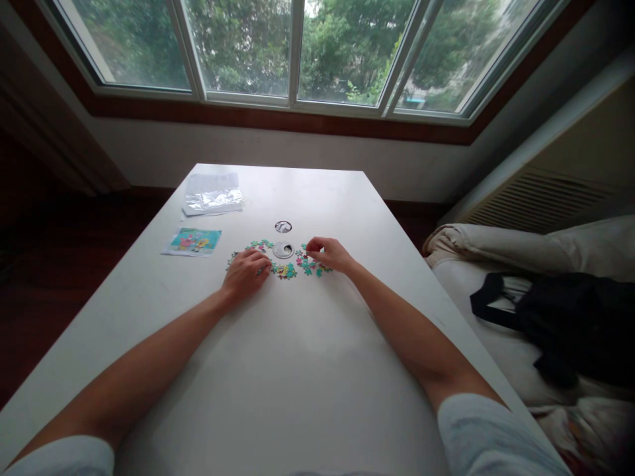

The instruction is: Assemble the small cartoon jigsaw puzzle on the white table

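Small jigsaw puzzle pieces point(286, 272), mostly green with some yellow and pink, lie in a loose ring on the white table point(307, 344). Inside that ring sits a round, silvery, clear-looking disc or lid point(283, 250). My left hand point(248, 270) rests over the pieces on the left, its fingers curled together and its fingertips at the ring's near edge; whatever is under them is hidden. On the right side, my right hand point(327, 254) is raised slightly over the pieces, thumb and forefinger pinched at a puzzle piece that is barely visible.
Beyond the ring lies another small round silvery item point(283, 227). A colourful cartoon picture sheet point(192, 242) is at the left, with a clear plastic bag point(213, 194) behind it. Right of the table, a dark garment point(580, 324) lies on a pale sofa point(461, 264). Windows point(292, 53) stand ahead.
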Available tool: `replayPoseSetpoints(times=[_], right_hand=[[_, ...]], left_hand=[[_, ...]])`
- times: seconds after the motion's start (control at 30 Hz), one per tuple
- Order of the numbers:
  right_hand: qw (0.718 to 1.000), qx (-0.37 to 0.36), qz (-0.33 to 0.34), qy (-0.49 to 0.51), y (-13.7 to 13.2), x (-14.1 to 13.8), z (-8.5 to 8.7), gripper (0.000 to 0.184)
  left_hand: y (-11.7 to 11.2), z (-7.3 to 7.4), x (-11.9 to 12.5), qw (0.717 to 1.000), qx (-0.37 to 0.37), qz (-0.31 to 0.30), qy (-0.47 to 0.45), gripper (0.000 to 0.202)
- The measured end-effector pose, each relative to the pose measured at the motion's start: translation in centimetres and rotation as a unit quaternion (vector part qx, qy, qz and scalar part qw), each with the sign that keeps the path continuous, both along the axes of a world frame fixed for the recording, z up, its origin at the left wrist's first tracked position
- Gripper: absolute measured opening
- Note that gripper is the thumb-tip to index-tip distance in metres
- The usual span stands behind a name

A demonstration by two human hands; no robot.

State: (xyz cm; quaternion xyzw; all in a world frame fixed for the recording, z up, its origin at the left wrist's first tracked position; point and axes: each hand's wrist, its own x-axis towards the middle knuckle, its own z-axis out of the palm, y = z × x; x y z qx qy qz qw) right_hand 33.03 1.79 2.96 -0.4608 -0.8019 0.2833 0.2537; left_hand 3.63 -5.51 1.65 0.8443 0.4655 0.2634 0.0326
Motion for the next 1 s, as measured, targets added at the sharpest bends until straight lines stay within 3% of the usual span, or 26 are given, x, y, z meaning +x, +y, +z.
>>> replayPoseSetpoints(times=[0.17,0.37,0.63,0.8,1.0], right_hand=[[0.992,-0.067,0.032,0.102,-1.7,-2.2,-0.3,0.026],[0.984,-0.058,0.072,0.153,-4.0,-4.7,-0.1,0.025],[0.986,-0.006,0.07,0.148,-4.9,-5.4,0.2,0.012],[0.988,0.01,0.077,0.136,-5.1,-5.5,-0.1,0.007],[0.993,0.097,0.06,0.024,-4.6,-5.0,-0.8,0.009]], left_hand=[[-0.8,0.4,0.7,0.999,-0.017,0.022,-0.043,0.019],[-1.8,0.8,1.8,0.986,-0.068,0.047,-0.148,0.012],[-1.7,0.3,2.0,0.967,-0.132,0.008,-0.219,0.019],[-1.8,0.4,2.1,0.966,-0.149,-0.009,-0.212,0.027],[-1.0,-0.1,1.3,0.976,-0.096,0.058,-0.187,0.031]])
